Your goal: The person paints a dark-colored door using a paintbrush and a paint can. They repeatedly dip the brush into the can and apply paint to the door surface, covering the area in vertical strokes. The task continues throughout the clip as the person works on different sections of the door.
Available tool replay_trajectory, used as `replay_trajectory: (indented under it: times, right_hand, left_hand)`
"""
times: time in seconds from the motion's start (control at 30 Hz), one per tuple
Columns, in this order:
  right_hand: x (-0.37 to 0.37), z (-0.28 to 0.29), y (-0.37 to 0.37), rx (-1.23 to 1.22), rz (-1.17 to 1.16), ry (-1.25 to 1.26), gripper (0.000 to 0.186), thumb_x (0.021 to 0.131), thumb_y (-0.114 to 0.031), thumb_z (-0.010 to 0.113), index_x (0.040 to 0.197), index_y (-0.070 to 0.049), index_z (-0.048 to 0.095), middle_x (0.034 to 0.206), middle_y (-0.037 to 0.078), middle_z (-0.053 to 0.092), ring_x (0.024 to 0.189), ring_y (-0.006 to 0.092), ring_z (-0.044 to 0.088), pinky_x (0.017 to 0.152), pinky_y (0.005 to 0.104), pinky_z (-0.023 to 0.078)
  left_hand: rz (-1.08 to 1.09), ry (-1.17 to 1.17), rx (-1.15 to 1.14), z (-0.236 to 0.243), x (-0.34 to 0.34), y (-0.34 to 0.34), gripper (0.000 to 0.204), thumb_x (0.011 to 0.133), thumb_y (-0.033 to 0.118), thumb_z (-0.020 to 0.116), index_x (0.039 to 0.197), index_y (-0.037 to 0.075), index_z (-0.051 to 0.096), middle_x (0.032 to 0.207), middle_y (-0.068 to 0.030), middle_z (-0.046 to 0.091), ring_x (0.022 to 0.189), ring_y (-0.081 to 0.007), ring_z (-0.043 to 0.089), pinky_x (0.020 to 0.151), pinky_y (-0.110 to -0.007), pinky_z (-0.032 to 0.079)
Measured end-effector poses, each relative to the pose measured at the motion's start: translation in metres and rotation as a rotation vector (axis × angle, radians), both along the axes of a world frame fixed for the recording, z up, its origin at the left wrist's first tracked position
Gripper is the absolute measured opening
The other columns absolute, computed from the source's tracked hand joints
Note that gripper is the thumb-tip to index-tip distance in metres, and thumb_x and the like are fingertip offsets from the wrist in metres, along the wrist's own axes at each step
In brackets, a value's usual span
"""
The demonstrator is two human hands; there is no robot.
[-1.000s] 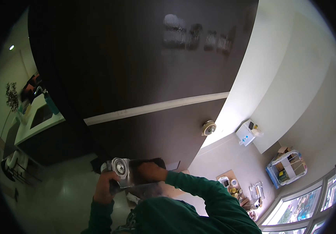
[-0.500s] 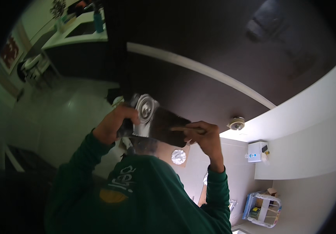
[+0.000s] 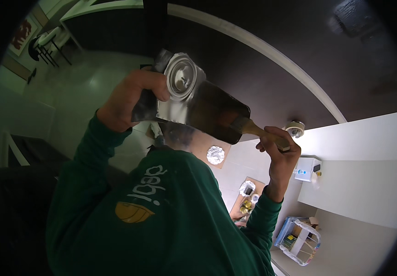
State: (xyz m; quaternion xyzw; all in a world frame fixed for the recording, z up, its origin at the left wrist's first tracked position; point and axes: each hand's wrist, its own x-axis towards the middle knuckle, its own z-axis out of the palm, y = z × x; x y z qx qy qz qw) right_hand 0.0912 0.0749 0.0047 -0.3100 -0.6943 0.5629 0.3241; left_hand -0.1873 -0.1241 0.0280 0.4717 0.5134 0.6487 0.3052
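Observation:
My left hand (image 3: 136,94) grips a rectangular metal container (image 3: 173,112) by its end, with the thumb next to a round rimmed opening. Beyond this silvery part the container is dark, long and round-cornered. Between the fingers of my right hand (image 3: 279,149) is the wooden handle of a flat paintbrush (image 3: 253,129). The brush's bristle end points left, over the dark part of the container; whether it touches the inside I cannot tell. Both hands are in front of a large dark panel (image 3: 272,87).
A pale curved strip (image 3: 253,43) crosses the dark panel, and a round knob-like fitting (image 3: 295,129) is at its lower edge. Below lie cardboard (image 3: 198,140), a foil-covered round thing (image 3: 215,155) and several small containers (image 3: 246,207). A wrapped stool-like frame (image 3: 299,241) stands lower right.
Both hands and the container have moved up in the view. My right hand has moved right and the brush has drawn back, so its ferrule and handle show more.

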Motion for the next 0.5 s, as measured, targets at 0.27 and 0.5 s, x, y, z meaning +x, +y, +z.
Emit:
replay_trajectory:
  times: [0.27,0.5]
  right_hand:
    - [0.018,-0.015,0.016,-0.044,0.036,-0.052,0.023,0.079,0.001,0.067,0.102,0.004,0.067,0.078,0.011,0.069,0.069,0.0138,0.066,0.065,0.0247,0.053]
    - [0.027,-0.013,0.023,-0.076,0.013,-0.033,0.023,0.078,0.002,0.066,0.101,0.007,0.066,0.080,0.013,0.069,0.069,0.0158,0.066,0.065,0.0257,0.053]
  left_hand:
    - [0.069,0.288,0.171,-0.004,-0.005,0.004,0.009,0.083,-0.001,0.059,0.089,0.005,0.057,0.089,-0.0052,0.062,0.082,-0.0153,0.058,0.078,-0.029,0.048]
    - [0.082,0.481,0.271,-0.013,-0.024,0.007,0.028,0.078,-0.010,0.063,0.097,0.007,0.052,0.089,-0.0064,0.060,0.082,-0.0167,0.058,0.078,-0.030,0.048]
